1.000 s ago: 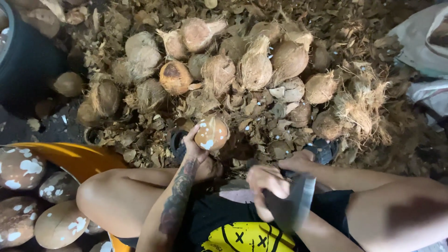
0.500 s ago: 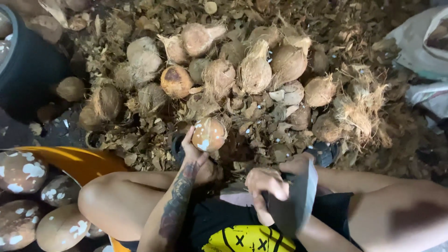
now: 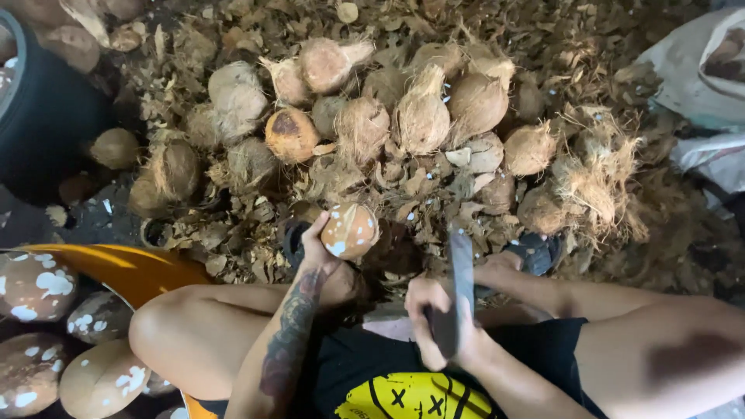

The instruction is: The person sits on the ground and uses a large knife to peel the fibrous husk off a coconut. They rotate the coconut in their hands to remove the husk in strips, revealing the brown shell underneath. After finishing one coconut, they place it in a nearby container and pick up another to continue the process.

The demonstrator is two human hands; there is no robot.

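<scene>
My left hand (image 3: 320, 250) grips a partly peeled coconut (image 3: 350, 230), brown with white chipped patches, just in front of my knees. My right hand (image 3: 436, 320) is closed on the handle of a broad cleaver (image 3: 461, 271), whose blade points up and away from me, a little right of the coconut. The blade is apart from the coconut. A tattoo runs along my left forearm. I sit with bare knees spread on either side.
A heap of husked coconuts (image 3: 423, 116) and husk scraps covers the ground ahead. Peeled coconuts (image 3: 35, 285) lie in an orange basin (image 3: 128, 268) at lower left. A dark tub (image 3: 46, 116) stands at left, white sacks (image 3: 702, 70) at right.
My right hand has raised the cleaver and turned it edge-on, closer to the coconut. The left hand has kept the coconut in nearly the same place.
</scene>
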